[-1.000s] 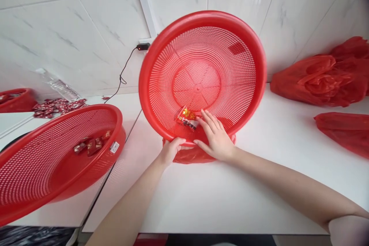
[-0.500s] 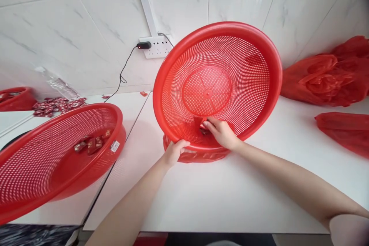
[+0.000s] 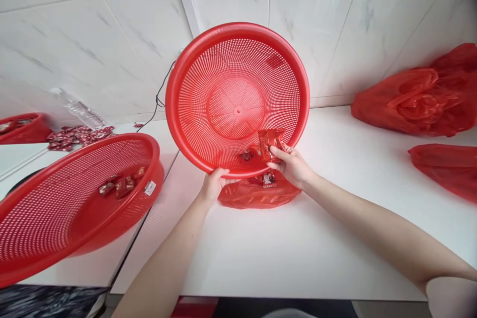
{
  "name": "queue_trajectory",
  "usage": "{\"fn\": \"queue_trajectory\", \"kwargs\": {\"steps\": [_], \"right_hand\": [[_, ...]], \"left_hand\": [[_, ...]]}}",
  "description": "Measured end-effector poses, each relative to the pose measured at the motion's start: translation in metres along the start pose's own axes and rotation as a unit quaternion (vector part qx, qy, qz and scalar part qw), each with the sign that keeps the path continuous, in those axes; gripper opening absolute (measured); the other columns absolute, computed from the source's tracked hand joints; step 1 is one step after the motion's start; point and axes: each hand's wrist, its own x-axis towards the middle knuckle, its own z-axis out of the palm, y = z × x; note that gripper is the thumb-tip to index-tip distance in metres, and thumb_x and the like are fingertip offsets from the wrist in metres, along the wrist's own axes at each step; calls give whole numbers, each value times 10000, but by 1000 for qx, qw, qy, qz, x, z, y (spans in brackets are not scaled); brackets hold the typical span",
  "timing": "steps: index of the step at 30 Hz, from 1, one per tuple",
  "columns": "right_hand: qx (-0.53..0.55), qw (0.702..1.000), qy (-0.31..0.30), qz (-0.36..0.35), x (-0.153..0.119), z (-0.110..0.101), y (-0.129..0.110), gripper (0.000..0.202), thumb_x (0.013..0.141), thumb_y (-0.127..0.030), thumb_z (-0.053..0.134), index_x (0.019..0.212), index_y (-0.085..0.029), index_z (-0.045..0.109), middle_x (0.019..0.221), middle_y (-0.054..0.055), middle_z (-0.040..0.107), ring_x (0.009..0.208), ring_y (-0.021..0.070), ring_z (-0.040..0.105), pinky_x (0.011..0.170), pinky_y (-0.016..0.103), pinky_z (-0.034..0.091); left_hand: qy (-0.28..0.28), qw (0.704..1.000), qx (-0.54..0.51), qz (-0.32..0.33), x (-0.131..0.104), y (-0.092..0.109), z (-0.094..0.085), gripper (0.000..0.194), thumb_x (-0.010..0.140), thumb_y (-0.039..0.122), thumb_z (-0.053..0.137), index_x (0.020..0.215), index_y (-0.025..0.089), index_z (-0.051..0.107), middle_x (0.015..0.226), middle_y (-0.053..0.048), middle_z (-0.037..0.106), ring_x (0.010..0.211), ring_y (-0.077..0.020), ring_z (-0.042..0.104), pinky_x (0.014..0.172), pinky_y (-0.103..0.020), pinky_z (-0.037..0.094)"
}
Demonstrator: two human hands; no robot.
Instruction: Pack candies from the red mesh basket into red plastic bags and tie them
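Note:
A round red mesh basket [image 3: 238, 32] is tilted up on its side, its opening facing me. My left hand [image 3: 215, 186] grips its lower rim, the thumb over the edge. At the lower right of the opening, my right hand [image 3: 292, 164] pinches several red packets [image 3: 266, 146]. One dark red packet [image 3: 246, 155] lies on the mesh inside. Under the rim a red plastic bag [image 3: 257, 196] rests on the white table, and a small dark packet [image 3: 270, 179] shows at it just below my right hand.
On the left stands another red basket [image 3: 154, 169] with several packets [image 3: 124, 186] inside. Behind it are a packet pile [image 3: 74, 136] and a clear bottle [image 3: 84, 112]. Filled red bags [image 3: 413, 104] lie at the right by the tiled wall. A black cable [image 3: 158, 94] runs down the wall.
The tilted basket has moved left with my left hand on its rim, now hiding the wall socket. My right hand has come forward from the mesh to the rim, with packets showing in its fingers.

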Motion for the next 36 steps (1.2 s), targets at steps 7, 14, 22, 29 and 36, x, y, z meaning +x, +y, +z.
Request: {"fn": "queue_trajectory", "kwargs": {"steps": [7,14,22,29,36], "right_hand": [[28,999,-17,41,1,-3,8,309,744,-385,756,987,-203,693,937,39,745,885,167,708,621,188,611],[7,998,26,48,2,-1,13,334,721,-488,737,804,-164,722,777,55,745,612,138,679,461,175,559],[-5,1000,9,24,0,-4,18,311,735,-456,730,695,-151,687,611,25,685,474,117,586,456,212,501],[-66,997,12,-49,-3,0,16,272,773,-456,699,818,-192,653,743,-15,666,637,121,596,657,244,494],[-238,968,12,-83,-7,-1,11,325,815,-487,629,724,-178,588,616,-35,533,551,109,484,555,237,404]], "left_hand": [[-1,1000,-3,1,4,0,-3,314,646,168,601,949,97,644,966,-107,723,1044,-329,641,914,-526,514],[8,1000,-2,-18,6,0,-4,317,642,178,591,941,82,633,930,-123,720,1035,-338,644,889,-509,530],[16,1000,-15,-1,9,2,-6,263,639,181,588,880,83,631,906,-135,721,968,-330,669,852,-490,546],[29,999,-30,14,9,7,-7,268,648,165,572,897,91,635,915,-125,719,979,-317,667,880,-495,535],[42,998,-46,25,11,9,-11,212,637,172,584,838,115,614,977,-120,707,1031,-309,645,880,-473,539]]}}
